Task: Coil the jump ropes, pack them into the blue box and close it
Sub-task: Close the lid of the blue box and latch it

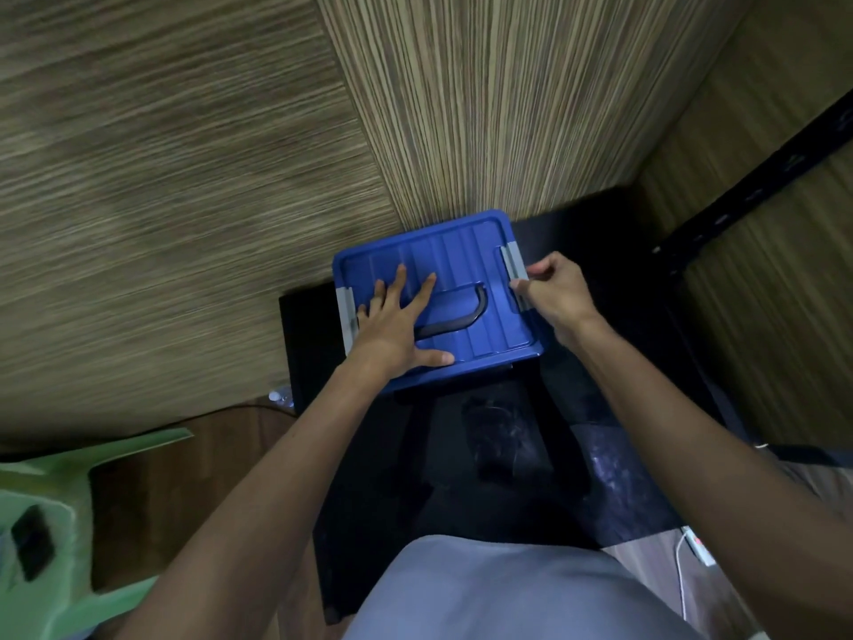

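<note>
The blue box stands on a black table with its lid on, a dark handle lying flat across the top. My left hand presses flat on the lid with fingers spread, beside the left grey latch. My right hand grips the box's right edge, its fingers curled round the right grey latch. No jump ropes are in view.
Striped wood-look wall panels rise behind the table. A green plastic stool stands at lower left. A black metal frame runs at the right. A white power strip with a cable lies on the floor at lower right.
</note>
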